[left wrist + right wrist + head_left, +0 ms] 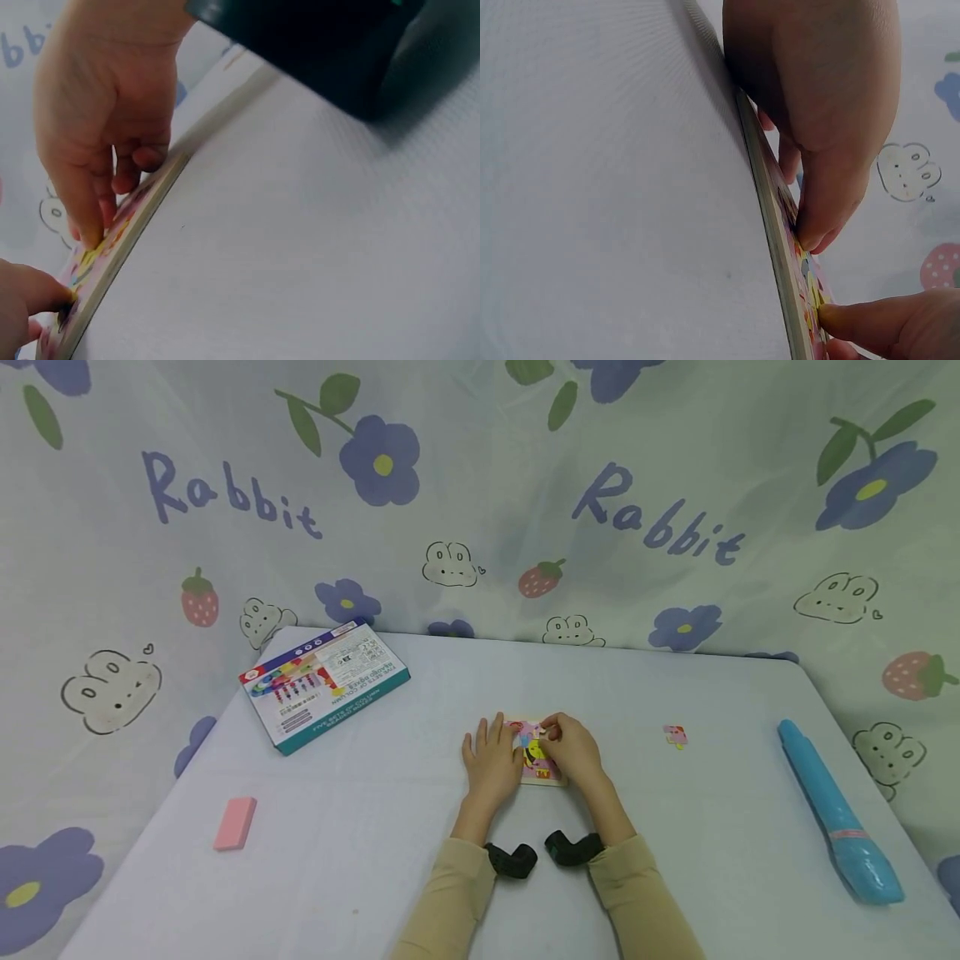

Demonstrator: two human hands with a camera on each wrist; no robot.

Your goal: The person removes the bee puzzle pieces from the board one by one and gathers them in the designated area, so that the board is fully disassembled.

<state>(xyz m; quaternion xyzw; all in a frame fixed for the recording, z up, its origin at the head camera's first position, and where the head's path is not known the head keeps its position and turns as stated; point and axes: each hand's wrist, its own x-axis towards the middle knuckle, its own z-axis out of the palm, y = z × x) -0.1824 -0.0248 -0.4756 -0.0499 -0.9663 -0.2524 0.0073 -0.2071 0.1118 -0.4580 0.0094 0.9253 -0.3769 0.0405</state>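
Note:
A small jigsaw puzzle board (542, 772), with a pink and yellow picture and a pale wooden rim, lies flat on the table between the hands. My left hand (491, 760) rests on its left side with fingers spread; in the left wrist view its thumb (91, 238) touches the picture. My right hand (576, 750) bends over the upper right part, thumb and forefinger pinching a puzzle piece against the board, mostly hidden by the fingertips. In the right wrist view the right thumb (814, 225) is low over the board's surface (808, 281).
One loose pink puzzle piece (676, 736) lies right of the board. Farther right is a long blue wrapped object (836, 814) with a pink band. A boxed set (322, 685) sits at back left, and a pink block (236, 823) lies at left. A patterned curtain (480, 485) hangs behind.

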